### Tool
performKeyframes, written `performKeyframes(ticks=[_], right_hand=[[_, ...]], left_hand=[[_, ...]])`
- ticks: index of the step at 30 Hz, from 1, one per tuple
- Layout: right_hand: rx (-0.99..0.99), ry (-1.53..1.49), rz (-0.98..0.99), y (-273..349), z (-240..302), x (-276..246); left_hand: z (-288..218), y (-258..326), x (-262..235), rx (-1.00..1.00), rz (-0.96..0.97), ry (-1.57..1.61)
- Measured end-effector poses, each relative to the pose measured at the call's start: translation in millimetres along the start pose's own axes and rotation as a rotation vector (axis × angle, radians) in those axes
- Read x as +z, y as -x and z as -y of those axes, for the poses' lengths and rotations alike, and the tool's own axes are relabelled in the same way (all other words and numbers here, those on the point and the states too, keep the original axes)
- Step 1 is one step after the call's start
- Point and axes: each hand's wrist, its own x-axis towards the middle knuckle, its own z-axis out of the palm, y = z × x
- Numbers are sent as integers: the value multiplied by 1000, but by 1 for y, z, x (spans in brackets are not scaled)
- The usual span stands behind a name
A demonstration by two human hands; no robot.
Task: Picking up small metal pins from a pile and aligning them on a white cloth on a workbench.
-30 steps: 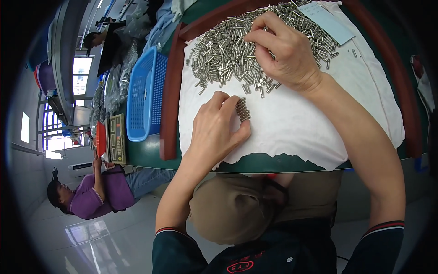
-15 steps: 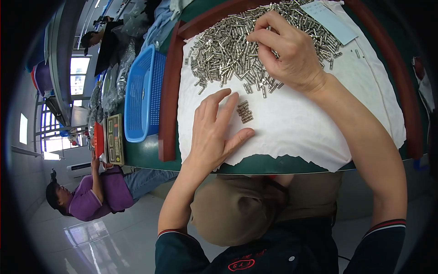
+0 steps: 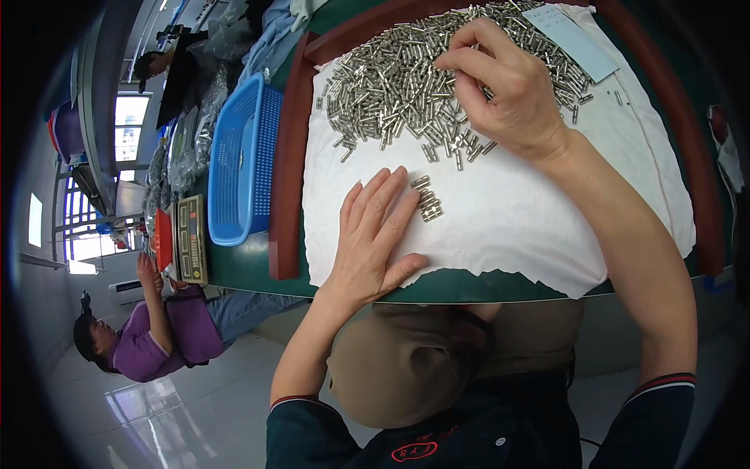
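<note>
A large heap of small silvery metal pins [image 3: 383, 102] covers the far part of a white cloth [image 3: 516, 219]. My right hand [image 3: 516, 98] hovers over the heap's right side, thumb and forefinger brought together in a pinch; whatever is between the fingertips is too small to make out. Closer to me, a short row of several metal pins [image 3: 429, 202] lies side by side on the cloth. Just left of that row rests my left hand [image 3: 371, 238], fingers stretched out and nothing in it, the forefinger beside the pins.
Dark red wooden rails [image 3: 290, 172] border the cloth on a green table. Left of them stand a blue plastic basket [image 3: 225, 172] and a scale [image 3: 190, 238] with a red tray [image 3: 162, 238]. A pale blue paper slip [image 3: 574, 43] lies at far right. A person in purple [image 3: 156, 340] is at left.
My left hand's fingers have straightened and lie flatter beside the row. The row sits slightly further right and nearer me. My right hand has shifted a little right, still pinched.
</note>
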Motion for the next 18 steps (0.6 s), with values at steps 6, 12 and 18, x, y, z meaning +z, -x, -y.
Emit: performKeyframes(ticks=[6, 12, 18], right_hand=[[11, 5, 18, 2, -2, 1], [19, 9, 24, 1, -2, 0], [19, 18, 18, 0, -3, -1]], left_hand=[[-1, 0, 2, 38, -125, -18], [0, -6, 4, 60, -187, -10], [-8, -12, -1, 133, -159, -106]])
